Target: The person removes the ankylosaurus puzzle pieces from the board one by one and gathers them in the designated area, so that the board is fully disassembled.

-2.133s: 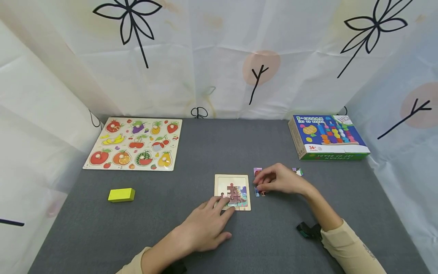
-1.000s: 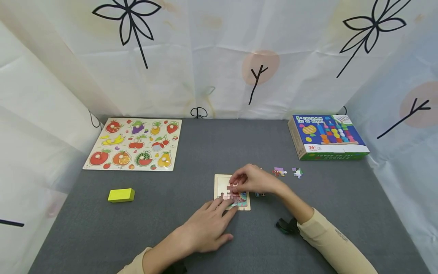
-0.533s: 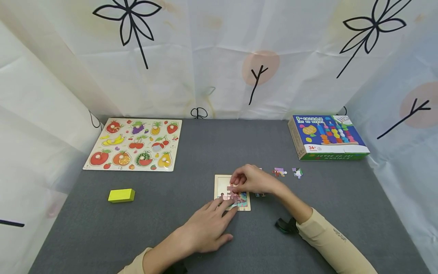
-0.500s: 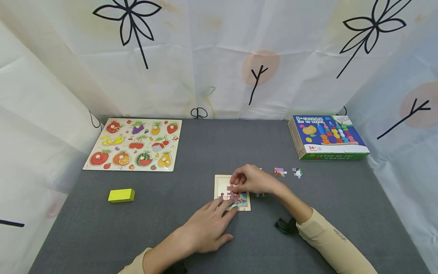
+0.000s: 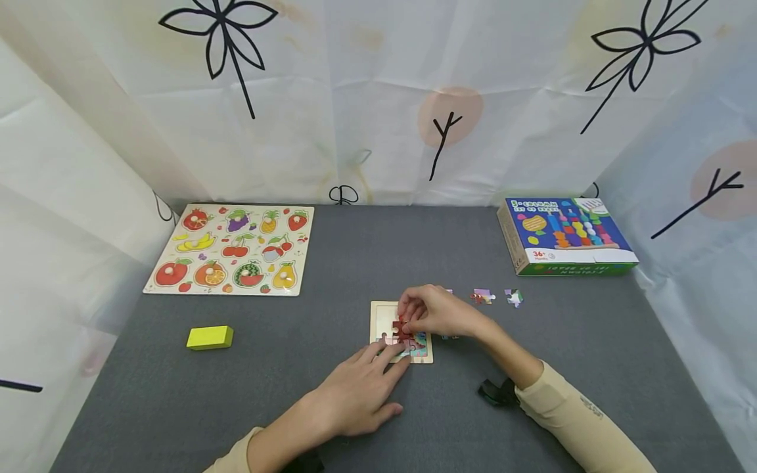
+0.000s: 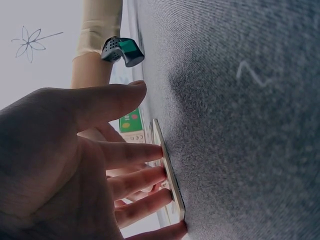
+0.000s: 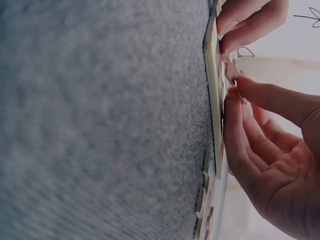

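Observation:
A small wooden jigsaw tray (image 5: 383, 311) lies on the grey table, partly filled with coloured pieces. The left hand (image 5: 355, 391) rests spread fingers across its near left part, covering some of the picture. In the left wrist view these fingertips touch the tray's edge (image 6: 172, 185). Above the tray, the right hand (image 5: 440, 314) pinches a reddish-brown jigsaw piece (image 7: 231, 70) between thumb and index finger. In the right wrist view that piece is tilted over the tray. Loose jigsaw pieces (image 5: 483, 297) lie to the right, some partly hidden by the right hand.
A fruit puzzle board (image 5: 230, 249) lies at the back left, with a yellow block (image 5: 209, 337) in front of it. A blue and green toy box (image 5: 568, 236) stands at the back right. Patterned white curtains (image 5: 378, 98) enclose the table.
The right hand has moved left from the loose pieces to over the tray, then stayed almost still. The left hand's fingers have shifted slightly right on the tray.

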`<state>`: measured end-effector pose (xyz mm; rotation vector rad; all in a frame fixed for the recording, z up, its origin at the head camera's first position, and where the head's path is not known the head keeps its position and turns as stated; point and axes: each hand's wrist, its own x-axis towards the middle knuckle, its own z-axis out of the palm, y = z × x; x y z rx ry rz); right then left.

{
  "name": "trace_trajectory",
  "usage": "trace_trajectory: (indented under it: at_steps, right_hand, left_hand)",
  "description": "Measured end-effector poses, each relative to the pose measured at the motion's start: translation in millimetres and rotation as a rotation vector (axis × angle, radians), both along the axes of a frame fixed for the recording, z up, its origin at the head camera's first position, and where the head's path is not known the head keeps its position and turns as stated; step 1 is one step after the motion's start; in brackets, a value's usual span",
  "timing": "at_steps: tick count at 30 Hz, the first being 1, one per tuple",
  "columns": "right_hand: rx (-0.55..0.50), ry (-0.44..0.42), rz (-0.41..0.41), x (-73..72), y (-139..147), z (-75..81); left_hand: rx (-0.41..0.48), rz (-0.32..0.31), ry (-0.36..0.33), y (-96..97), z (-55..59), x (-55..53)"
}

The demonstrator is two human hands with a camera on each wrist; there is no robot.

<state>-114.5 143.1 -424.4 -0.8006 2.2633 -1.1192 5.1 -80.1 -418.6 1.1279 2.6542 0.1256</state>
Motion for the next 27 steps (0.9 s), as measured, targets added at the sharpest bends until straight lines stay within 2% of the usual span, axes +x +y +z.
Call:
trace_trajectory:
  at_steps: [14, 21, 27]
  right_hand:
    - [-0.088, -0.016, -0.027, 3.5, 12, 8.3]
    - [-0.134, -0.047, -0.063, 6.1, 32, 12.4]
    - [-0.123, -0.072, -0.121, 10.3, 53, 19.1]
  left_hand:
    - [-0.004, 0.004, 0.016, -0.3, 0.8, -0.3]
    - [-0.008, 0.001, 0.026, -0.3, 0.1, -0.6]
    - [-0.013, 0.004, 0.007, 0.0, 0.8, -0.9]
